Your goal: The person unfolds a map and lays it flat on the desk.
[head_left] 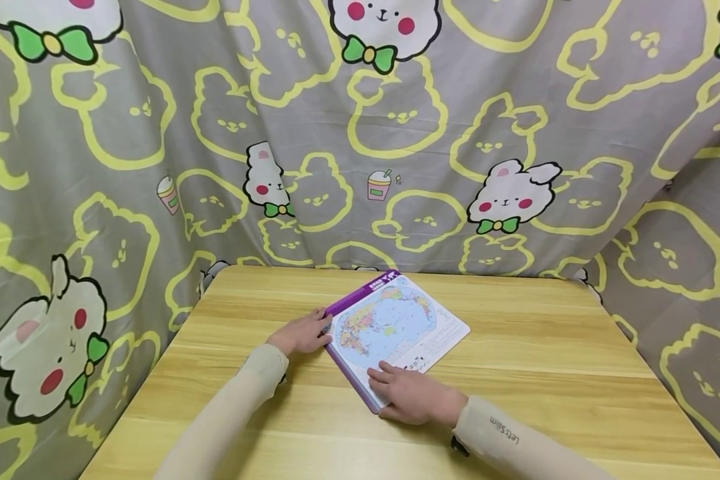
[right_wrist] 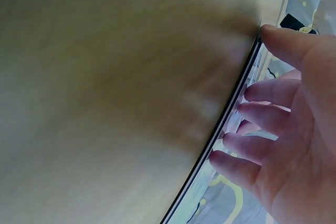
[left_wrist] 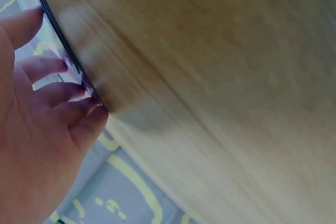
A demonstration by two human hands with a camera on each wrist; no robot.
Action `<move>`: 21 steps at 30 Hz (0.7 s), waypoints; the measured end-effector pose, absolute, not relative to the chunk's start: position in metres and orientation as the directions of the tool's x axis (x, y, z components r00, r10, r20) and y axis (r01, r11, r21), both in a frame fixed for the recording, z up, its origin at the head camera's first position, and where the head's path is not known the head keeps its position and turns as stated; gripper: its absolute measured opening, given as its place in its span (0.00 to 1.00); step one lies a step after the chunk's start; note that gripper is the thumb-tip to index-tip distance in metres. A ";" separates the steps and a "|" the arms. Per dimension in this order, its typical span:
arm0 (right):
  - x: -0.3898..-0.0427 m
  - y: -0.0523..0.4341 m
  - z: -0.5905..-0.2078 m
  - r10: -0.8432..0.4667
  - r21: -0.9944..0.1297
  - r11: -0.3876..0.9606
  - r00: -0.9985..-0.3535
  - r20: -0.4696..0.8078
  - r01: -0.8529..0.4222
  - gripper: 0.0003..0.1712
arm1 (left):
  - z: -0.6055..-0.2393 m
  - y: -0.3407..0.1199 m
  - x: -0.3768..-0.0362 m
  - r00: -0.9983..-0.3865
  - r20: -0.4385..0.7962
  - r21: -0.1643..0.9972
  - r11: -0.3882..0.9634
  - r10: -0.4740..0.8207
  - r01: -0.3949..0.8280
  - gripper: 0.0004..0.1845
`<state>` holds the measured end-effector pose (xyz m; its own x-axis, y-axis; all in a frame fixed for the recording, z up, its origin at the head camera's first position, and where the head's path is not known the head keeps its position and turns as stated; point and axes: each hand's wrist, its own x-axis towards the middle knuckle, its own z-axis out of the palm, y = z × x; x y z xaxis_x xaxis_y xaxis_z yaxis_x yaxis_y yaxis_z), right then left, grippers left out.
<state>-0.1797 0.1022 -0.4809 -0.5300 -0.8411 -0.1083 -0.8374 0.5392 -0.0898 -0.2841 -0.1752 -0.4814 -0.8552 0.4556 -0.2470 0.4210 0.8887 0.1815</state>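
We have a flat board printed with a world map (head_left: 396,327) lying on the wooden desk (head_left: 534,347), turned at an angle so one corner points away from us toward the curtain. Our left hand (head_left: 303,333) sits at the purple-edged left side of the board, fingers only loosely bent, their tips touching the edge rather than wrapping it; the left wrist view shows the fingertips (left_wrist: 79,90) meeting the thin dark rim of the board (left_wrist: 58,35). Our right hand (head_left: 411,393) lies on the near corner, fingers spread and nearly straight, pressing down on the printed face; in the right wrist view the fingertips (right_wrist: 247,119) reach just to the board's edge (right_wrist: 231,108). So neither grip is closed on anything: both hands are open and merely in contact. As far as we can judge, the work is at its start: the board is steadied or about to be lifted, but it lies fully flat on the desk. Behind the desk hangs a grey curtain (head_left: 216,133) with yellow bear outlines.
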 end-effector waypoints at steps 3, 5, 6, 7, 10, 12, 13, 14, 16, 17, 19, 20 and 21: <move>-0.179 0.101 -0.480 -0.838 -0.087 0.543 -0.533 -0.115 -0.835 0.34 | -0.481 -0.175 -0.283 -0.853 -0.252 0.181 0.888 0.457 0.423 0.35; -0.179 0.101 -0.479 -0.840 -0.078 0.540 -0.531 -0.112 -0.838 0.34 | -0.481 -0.175 -0.283 -0.852 -0.251 0.181 0.887 0.460 0.425 0.36; -0.179 0.101 -0.479 -0.841 -0.072 0.539 -0.531 -0.108 -0.839 0.33 | -0.481 -0.174 -0.283 -0.851 -0.251 0.180 0.886 0.461 0.427 0.36; -0.179 0.101 -0.479 -0.842 -0.066 0.537 -0.529 -0.104 -0.841 0.33 | -0.480 -0.174 -0.283 -0.850 -0.250 0.181 0.885 0.463 0.429 0.36; -0.180 0.101 -0.480 -0.844 -0.052 0.533 -0.526 -0.099 -0.845 0.32 | -0.480 -0.175 -0.283 -0.849 -0.253 0.179 0.885 0.464 0.430 0.37; -0.180 0.101 -0.481 -0.843 -0.054 0.534 -0.527 -0.104 -0.844 0.32 | -0.479 -0.175 -0.282 -0.847 -0.256 0.177 0.883 0.467 0.434 0.37; -0.180 0.102 -0.481 -0.843 -0.056 0.534 -0.527 -0.106 -0.844 0.32 | -0.479 -0.175 -0.282 -0.845 -0.256 0.177 0.882 0.469 0.436 0.37; -0.181 0.103 -0.482 -0.843 -0.060 0.535 -0.528 -0.107 -0.843 0.32 | -0.479 -0.174 -0.282 -0.844 -0.257 0.173 0.882 0.470 0.439 0.37; -0.181 0.104 -0.481 -0.841 -0.068 0.538 -0.530 -0.108 -0.840 0.32 | -0.480 -0.174 -0.282 -0.844 -0.252 0.172 0.880 0.473 0.442 0.37; -0.181 0.104 -0.481 -0.842 -0.070 0.537 -0.529 -0.106 -0.841 0.33 | -0.480 -0.174 -0.282 -0.844 -0.248 0.168 0.879 0.476 0.447 0.37; -0.181 0.106 -0.480 -0.842 -0.073 0.537 -0.529 -0.106 -0.840 0.33 | -0.481 -0.174 -0.281 -0.844 -0.241 0.157 0.877 0.480 0.454 0.37; -0.181 0.106 -0.480 -0.843 -0.073 0.536 -0.528 -0.107 -0.841 0.33 | -0.481 -0.174 -0.280 -0.844 -0.238 0.151 0.876 0.481 0.457 0.38; -0.181 0.107 -0.479 -0.845 -0.072 0.533 -0.525 -0.106 -0.843 0.33 | -0.481 -0.173 -0.279 -0.843 -0.237 0.139 0.876 0.483 0.462 0.38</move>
<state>-0.1813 0.1073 -0.4793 -0.5248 -0.8446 -0.1057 -0.8431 0.5329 -0.0717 -0.2789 -0.1734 -0.4808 -0.8432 0.4827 -0.2369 0.4622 0.8758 0.1393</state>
